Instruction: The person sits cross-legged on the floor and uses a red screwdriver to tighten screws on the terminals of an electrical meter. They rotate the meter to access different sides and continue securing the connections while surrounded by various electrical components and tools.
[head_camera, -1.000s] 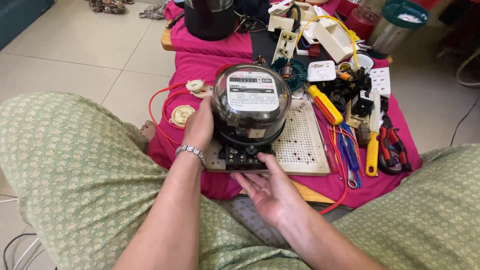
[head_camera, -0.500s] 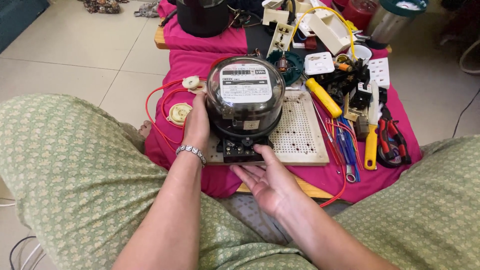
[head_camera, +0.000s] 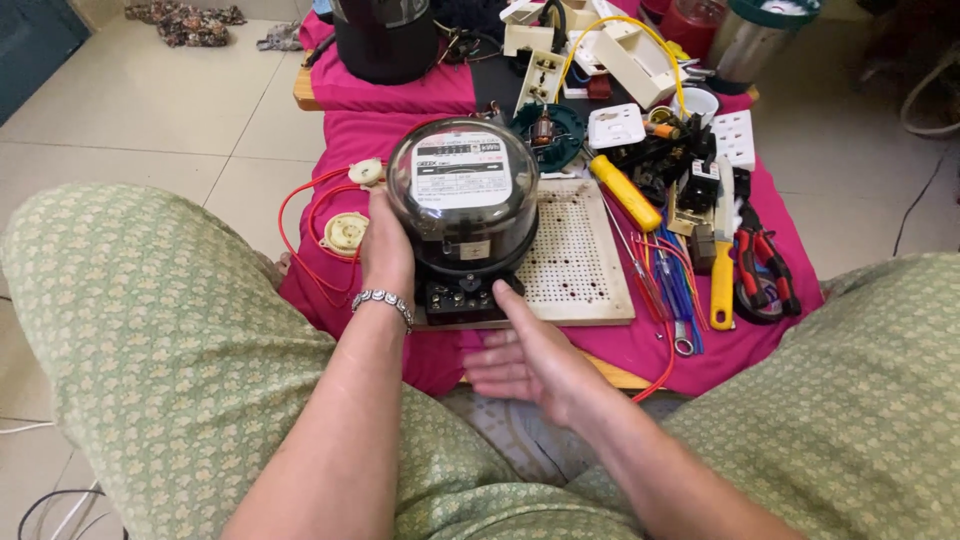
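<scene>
Pink cloth (head_camera: 380, 135) over low table, tiled floor (head_camera: 150, 110).

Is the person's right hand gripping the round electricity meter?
No, the right hand lies open, palm up, in front of the electricity meter, while the left hand holds its side.
</scene>
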